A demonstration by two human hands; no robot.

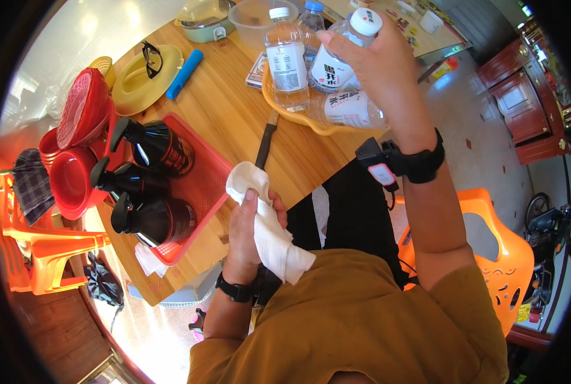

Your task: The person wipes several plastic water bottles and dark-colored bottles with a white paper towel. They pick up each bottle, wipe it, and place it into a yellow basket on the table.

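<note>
A crumpled white cloth (pixel 278 245) is gripped in my left hand (pixel 244 235), in front of my chest. My right hand (pixel 379 57) is at the upper right, its thumb and palm around a clear plastic water bottle (pixel 333 69) with a white cap. This bottle leans in a yellow plastic basket (pixel 314 126). Beside it a second water bottle (pixel 285 72) stands upright, and a third bottle (pixel 348 109) lies on its side. A blue-capped bottle (pixel 312 21) is partly hidden behind them. Below the basket, a knife (pixel 265 146) with a black handle rests on the wooden table (pixel 228 96).
A red plastic tray (pixel 204 177) holds several black pump bottles (pixel 163 149). Red bowls (pixel 72 177) are stacked left of it. Farther back lie a yellow hat (pixel 136 91) with sunglasses (pixel 152 60) and a blue stick-like object (pixel 184 74). An orange plastic chair (pixel 511 259) is at my right.
</note>
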